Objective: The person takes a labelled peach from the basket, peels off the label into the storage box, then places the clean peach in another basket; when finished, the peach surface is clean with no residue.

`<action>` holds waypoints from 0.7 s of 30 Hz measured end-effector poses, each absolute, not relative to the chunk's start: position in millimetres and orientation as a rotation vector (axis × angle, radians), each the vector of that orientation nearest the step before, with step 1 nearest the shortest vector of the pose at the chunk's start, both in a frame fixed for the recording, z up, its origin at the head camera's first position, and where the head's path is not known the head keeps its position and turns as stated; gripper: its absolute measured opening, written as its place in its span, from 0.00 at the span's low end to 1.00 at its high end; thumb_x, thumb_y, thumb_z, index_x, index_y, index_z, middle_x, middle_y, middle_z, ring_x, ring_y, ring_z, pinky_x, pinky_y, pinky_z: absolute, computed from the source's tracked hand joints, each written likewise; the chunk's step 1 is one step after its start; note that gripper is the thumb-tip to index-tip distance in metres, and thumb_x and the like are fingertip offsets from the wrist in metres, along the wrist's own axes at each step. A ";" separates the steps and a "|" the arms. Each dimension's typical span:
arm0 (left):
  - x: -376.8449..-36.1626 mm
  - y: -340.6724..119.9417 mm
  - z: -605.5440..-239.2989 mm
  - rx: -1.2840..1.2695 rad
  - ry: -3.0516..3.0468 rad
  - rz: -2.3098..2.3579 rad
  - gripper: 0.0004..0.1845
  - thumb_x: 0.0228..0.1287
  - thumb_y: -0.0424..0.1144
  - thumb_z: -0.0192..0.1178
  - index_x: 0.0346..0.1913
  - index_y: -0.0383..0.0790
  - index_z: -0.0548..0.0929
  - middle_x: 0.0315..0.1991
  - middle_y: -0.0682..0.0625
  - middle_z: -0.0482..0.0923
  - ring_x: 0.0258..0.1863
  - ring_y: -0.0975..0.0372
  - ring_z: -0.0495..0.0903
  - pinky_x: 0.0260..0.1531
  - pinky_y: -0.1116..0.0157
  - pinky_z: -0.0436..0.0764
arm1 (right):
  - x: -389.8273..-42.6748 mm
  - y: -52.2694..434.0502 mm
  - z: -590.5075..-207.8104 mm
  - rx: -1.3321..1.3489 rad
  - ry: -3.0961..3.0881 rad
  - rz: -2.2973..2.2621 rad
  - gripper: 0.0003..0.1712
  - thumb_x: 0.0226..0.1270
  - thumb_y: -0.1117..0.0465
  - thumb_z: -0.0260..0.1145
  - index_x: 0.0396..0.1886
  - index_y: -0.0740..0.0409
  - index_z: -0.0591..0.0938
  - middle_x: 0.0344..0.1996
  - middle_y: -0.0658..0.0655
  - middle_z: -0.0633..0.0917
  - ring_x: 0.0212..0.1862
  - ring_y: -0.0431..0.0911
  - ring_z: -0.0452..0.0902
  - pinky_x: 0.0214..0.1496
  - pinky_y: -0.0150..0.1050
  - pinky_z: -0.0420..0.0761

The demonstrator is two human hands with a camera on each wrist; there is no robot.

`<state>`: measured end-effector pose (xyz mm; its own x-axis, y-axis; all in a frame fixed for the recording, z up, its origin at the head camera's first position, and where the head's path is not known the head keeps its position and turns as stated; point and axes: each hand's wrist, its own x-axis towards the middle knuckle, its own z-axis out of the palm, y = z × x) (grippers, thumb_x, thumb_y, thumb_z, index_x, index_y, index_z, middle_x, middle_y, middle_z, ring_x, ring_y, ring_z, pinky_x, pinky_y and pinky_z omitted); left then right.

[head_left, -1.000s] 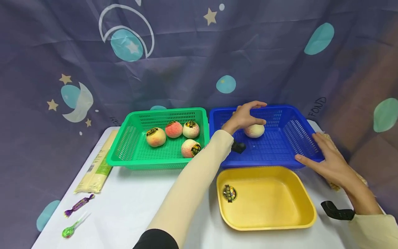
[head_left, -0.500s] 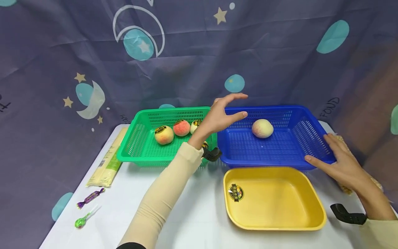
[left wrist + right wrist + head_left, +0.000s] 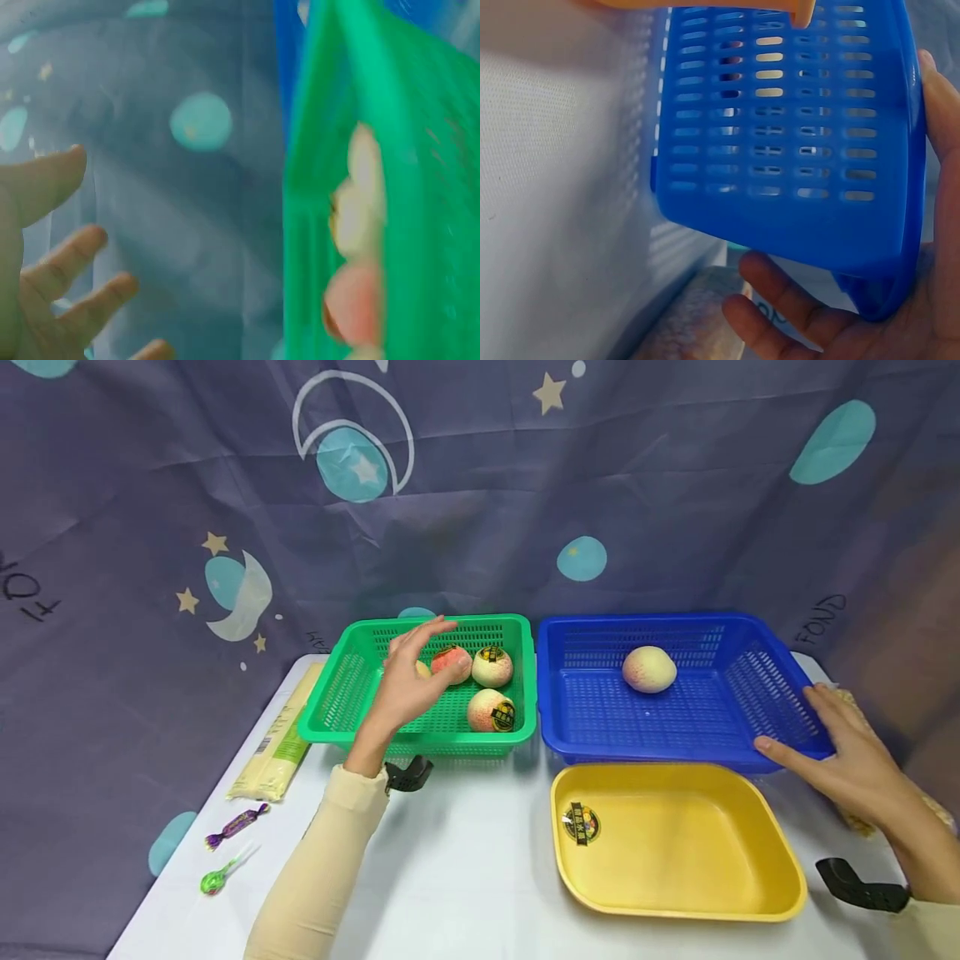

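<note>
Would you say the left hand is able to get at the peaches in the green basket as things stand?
Probably yes. The left hand is open and hovers over the open-topped green basket, with the peaches lying uncovered beside it. Nothing lies between the fingers and the fruit.

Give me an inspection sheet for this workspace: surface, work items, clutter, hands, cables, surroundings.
Surface: white table, bare in the middle front.
Work items: green basket holds peaches, three in plain sight and one partly hidden behind the left hand; blue basket holds one peach; yellow tray holds only a sticker.
Clutter: noodle packet and two wrapped candies at the table's left edge.
Hands: left hand open above the green basket, holding nothing; right hand rests with straight fingers on the blue basket's right rim.
Cables: nothing seen.
Surroundings: dark curtain with moons and stars behind the table.
</note>
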<state>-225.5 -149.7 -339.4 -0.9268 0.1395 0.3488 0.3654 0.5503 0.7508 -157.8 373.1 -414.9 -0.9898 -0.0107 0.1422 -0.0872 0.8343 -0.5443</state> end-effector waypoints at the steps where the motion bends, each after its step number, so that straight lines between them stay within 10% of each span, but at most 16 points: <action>1: -221.7 -158.0 -343.1 -0.377 -2.551 -1.283 0.29 0.67 0.53 0.66 0.70 0.57 0.75 0.78 0.58 0.63 0.78 0.52 0.53 0.72 0.36 0.51 | -158.0 373.4 -415.7 0.068 -2.882 0.862 0.62 0.68 0.42 0.66 0.83 0.61 0.37 0.81 0.71 0.33 0.79 0.69 0.17 0.70 0.77 0.24; 21: -174.1 -279.8 -412.2 0.019 -2.628 -0.663 0.36 0.71 0.62 0.55 0.75 0.47 0.69 0.80 0.42 0.59 0.80 0.38 0.45 0.67 0.32 0.48 | -160.3 373.7 -419.7 0.022 -2.901 0.786 0.63 0.69 0.41 0.65 0.81 0.65 0.35 0.79 0.72 0.30 0.78 0.70 0.16 0.71 0.76 0.24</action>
